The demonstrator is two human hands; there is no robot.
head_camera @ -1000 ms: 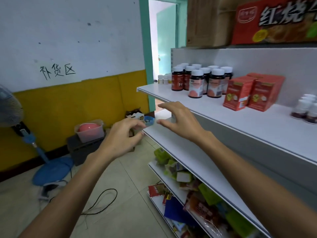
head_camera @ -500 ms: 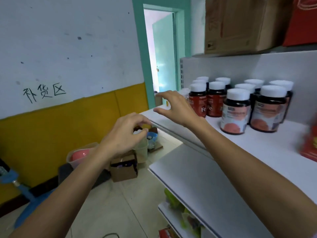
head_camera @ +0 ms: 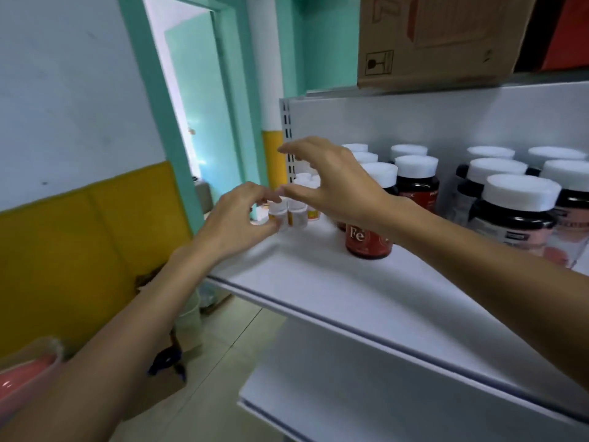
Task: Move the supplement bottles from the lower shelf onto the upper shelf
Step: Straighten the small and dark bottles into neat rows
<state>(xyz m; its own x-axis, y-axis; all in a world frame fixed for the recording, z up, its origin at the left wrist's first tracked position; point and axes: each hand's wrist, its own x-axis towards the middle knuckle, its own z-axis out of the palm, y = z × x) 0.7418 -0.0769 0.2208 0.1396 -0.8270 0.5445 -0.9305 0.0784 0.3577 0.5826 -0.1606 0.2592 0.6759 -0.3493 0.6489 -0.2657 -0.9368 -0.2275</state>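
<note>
On the white shelf [head_camera: 334, 291], below a cardboard box [head_camera: 439, 36] and beside a teal doorway [head_camera: 149, 90] in a white-and-yellow wall [head_camera: 79, 234], dark supplement bottles [head_camera: 417, 183] with white caps stand upright, long axes vertical. Small white bottles [head_camera: 298, 213] stand upright at the shelf's far left end. The right hand [head_camera: 334, 186] hovers over them, its grip spread wide apart. The left hand [head_camera: 232, 221] curls its grip about one small bottle, but blur hides whether it clamps. A second shelf [head_camera: 350, 403] lies below.
</note>
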